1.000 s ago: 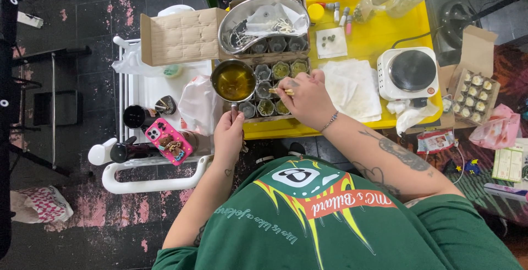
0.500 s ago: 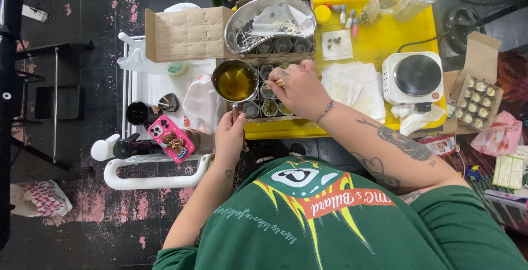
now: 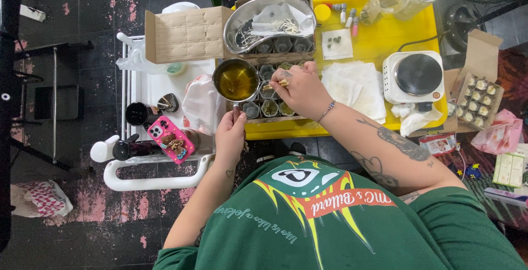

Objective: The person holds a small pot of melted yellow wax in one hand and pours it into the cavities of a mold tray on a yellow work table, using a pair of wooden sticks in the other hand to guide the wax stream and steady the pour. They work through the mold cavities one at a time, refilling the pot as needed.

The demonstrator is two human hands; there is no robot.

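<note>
Head view, listed left to right.

White trolley (image 3: 144, 86), beside the tray's left edge: a pink phone (image 3: 170, 138) at its near rail, a black cup (image 3: 136, 114), and a white cloth (image 3: 202, 104) at its right edge.

My left hand (image 3: 231, 137): closed around the handle of a small metal pot (image 3: 236, 80) of amber liquid. The pot sits over the left end of a cardboard box of small jars (image 3: 269, 105). I judge it should stay level, the handle low and steady, so nothing slops onto the cloth.

Box of small jars: near-left corner of the yellow tray (image 3: 379, 39), its flap (image 3: 187, 34) folded out to the left. The jars hold something greenish; exactly what, I cannot tell. A steel kidney dish (image 3: 269, 22) rests on the box's far edge.

My right hand (image 3: 301, 89): over the middle jars, fingertips pinched on a small pale item, too small to name. Hands are apart, each busy. It seems best to work one jar at a time, wrist clear of the pot's rim.

White paper sheets (image 3: 352, 80): tray centre.

Electric hot plate (image 3: 412, 76): tray's right edge, nothing on it.

Open carton of small filled pots (image 3: 477, 97): off the tray, right.
</note>
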